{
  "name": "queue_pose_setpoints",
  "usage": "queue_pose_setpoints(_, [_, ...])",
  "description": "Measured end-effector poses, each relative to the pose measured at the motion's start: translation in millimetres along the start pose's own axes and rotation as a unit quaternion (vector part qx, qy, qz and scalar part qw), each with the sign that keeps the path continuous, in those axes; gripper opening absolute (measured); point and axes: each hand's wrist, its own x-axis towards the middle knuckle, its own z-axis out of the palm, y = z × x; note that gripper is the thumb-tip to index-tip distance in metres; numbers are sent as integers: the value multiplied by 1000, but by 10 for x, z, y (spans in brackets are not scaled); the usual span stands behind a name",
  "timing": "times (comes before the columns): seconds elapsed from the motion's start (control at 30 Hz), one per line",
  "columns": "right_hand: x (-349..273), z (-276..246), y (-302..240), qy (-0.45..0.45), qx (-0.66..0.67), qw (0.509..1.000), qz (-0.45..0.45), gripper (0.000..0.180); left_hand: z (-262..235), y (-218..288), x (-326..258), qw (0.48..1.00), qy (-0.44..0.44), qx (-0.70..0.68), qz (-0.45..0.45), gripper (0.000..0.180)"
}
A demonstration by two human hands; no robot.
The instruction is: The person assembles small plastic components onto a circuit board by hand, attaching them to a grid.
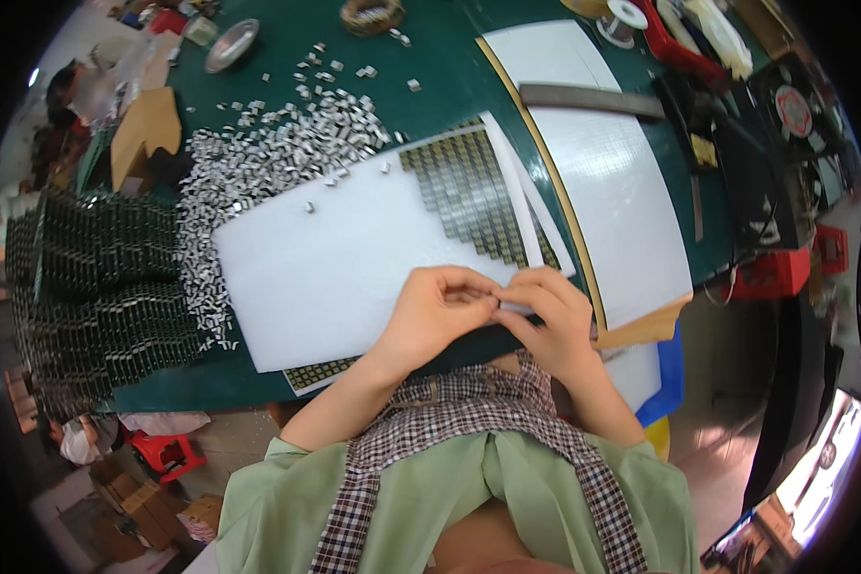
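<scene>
My left hand (432,314) and my right hand (557,320) meet at the fingertips over the near edge of a white sheet (316,273). Both are closed in a pinch, and whatever lies between the fingers is too small and covered to make out. Rows of small dark-and-gold square pieces (464,187) cover the sheet's right part in a stepped pattern. Left of and beyond the sheet spreads a heap of small silver metal pieces (277,148). A few loose ones lie on the sheet itself.
Stacked dark green strips (96,287) fill the table's left end. To the right lie a long white board (612,182) and a grey metal bar (593,99). A shallow metal dish (231,46), a tape roll (371,15) and a wire spool (626,19) stand at the back.
</scene>
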Motion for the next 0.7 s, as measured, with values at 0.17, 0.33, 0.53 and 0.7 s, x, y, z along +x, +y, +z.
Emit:
queue_pose_setpoints(0.17, [-45, -107, -57, -30, 140, 987, 66, 23, -108, 37, -104, 998, -45, 31, 27, 17])
queue_pose_setpoints(0.33, [-163, -135, 17, 78, 268, 934, 223, 16, -586, 166, -250, 826, 262, 416, 276, 27])
queue_pose_setpoints(0.53, [-186, -210, -2, 79, 281, 930, 224, 11, -162, 977, -1109, 739, 80, 407, 531, 29])
queue_pose_setpoints(0.7, [-211, -171, -170, 91, 288, 922, 241, 10, 439, 1299, -1571, 592, -61, 456, 662, 19])
